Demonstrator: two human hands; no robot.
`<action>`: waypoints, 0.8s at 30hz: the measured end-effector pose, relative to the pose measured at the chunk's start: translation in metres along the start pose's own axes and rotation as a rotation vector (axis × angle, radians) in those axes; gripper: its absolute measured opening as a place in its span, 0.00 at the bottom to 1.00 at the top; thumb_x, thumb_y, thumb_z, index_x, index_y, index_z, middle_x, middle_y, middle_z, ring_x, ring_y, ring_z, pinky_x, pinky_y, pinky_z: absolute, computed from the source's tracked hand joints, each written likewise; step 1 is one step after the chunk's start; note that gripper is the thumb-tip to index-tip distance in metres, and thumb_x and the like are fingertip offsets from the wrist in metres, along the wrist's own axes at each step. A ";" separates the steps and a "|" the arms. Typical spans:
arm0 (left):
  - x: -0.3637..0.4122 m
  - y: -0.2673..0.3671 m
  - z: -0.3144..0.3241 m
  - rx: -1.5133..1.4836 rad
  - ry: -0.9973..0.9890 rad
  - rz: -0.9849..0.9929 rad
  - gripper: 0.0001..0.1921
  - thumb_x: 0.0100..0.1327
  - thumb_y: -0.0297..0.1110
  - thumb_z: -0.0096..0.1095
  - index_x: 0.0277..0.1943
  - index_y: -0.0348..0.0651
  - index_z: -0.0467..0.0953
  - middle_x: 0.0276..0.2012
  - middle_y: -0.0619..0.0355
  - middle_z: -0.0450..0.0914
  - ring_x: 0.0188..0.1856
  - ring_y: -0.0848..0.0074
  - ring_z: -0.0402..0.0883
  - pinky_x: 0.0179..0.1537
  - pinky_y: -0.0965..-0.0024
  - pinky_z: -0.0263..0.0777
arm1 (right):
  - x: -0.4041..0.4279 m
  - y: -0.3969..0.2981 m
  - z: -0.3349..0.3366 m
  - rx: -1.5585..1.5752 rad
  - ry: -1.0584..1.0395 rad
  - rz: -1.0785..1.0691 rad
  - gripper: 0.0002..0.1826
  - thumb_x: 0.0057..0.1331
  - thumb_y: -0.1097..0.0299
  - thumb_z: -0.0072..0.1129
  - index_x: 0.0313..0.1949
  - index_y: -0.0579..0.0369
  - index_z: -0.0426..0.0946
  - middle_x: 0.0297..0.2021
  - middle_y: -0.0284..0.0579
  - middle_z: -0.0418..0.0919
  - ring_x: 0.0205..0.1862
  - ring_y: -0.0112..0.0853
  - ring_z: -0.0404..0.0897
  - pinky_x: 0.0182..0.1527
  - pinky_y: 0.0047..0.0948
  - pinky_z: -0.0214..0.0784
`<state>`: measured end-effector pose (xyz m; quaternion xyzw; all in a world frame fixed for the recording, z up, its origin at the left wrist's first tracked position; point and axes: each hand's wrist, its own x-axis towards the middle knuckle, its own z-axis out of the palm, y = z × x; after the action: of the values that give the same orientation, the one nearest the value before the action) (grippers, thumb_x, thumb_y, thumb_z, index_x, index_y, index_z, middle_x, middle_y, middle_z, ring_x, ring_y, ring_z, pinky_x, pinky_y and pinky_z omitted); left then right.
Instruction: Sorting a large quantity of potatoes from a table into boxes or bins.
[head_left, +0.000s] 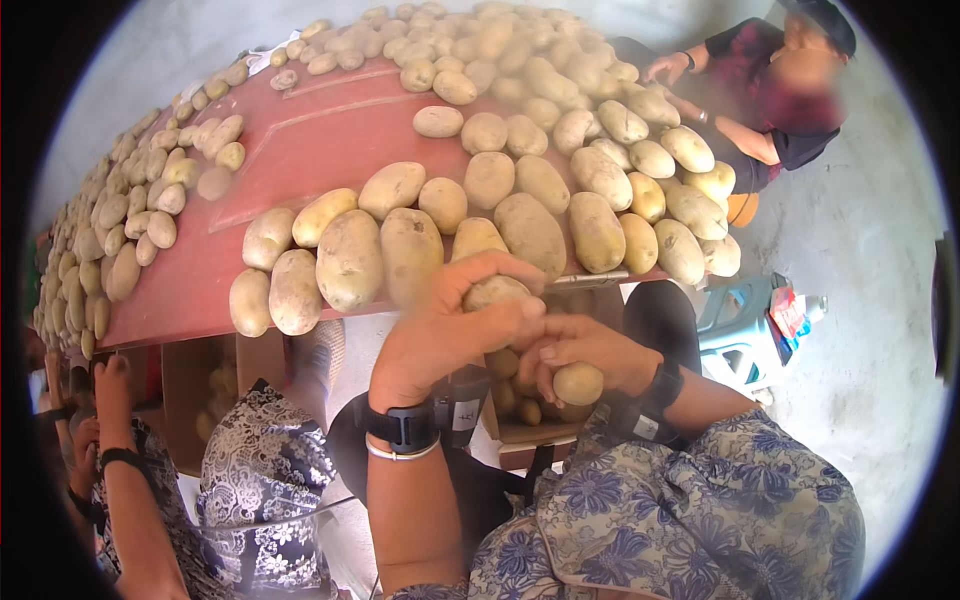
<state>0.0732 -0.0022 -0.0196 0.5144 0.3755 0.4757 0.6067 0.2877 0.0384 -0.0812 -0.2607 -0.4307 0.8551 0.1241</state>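
Curled around a potato (495, 292) at the red table's front edge is my left hand (469, 315), its thumb and forefinger on either side of it. Just to the right and lower, my right hand (589, 352) holds a smaller potato (578, 384) near its palm; the two hands touch or nearly touch. Large potatoes (350, 260) lie in rows on the red table (322, 142) beyond my hands. Below them stands a cardboard box (525, 431) with several potatoes in it, partly hidden by my hands.
Potatoes are heaped along the table's far side (480, 37) and left end (112, 217). A person (765, 97) sits at the far right corner; other people's arms (127, 465) are at left. Another cardboard box (199, 397) stands under the table, and a light-blue plastic stool (739, 322) stands at right.
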 end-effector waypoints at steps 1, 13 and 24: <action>0.001 -0.001 0.000 -0.044 0.090 -0.030 0.13 0.57 0.32 0.59 0.45 0.37 0.75 0.35 0.57 0.78 0.30 0.80 0.77 0.35 0.78 0.70 | -0.001 0.008 -0.007 0.016 -0.023 0.109 0.17 0.66 0.66 0.50 0.51 0.61 0.66 0.34 0.53 0.76 0.29 0.34 0.79 0.30 0.30 0.74; 0.008 -0.009 0.005 -0.102 0.166 -0.038 0.24 0.61 0.39 0.55 0.57 0.38 0.65 0.42 0.50 0.76 0.39 0.72 0.79 0.36 0.73 0.73 | -0.008 0.044 -0.066 0.297 0.603 0.228 0.39 0.64 0.37 0.40 0.61 0.57 0.52 0.50 0.59 0.68 0.46 0.50 0.76 0.37 0.47 0.74; 0.016 -0.015 0.015 -0.014 -0.007 0.022 0.26 0.60 0.32 0.58 0.60 0.35 0.62 0.50 0.48 0.74 0.55 0.66 0.72 0.53 0.66 0.68 | -0.002 0.046 -0.026 0.521 0.039 -0.055 0.39 0.62 0.30 0.27 0.50 0.55 0.67 0.39 0.55 0.76 0.33 0.40 0.77 0.26 0.33 0.70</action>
<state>0.0948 0.0093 -0.0312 0.5160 0.3645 0.4830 0.6063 0.3046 0.0275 -0.1304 -0.2247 -0.2006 0.9282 0.2187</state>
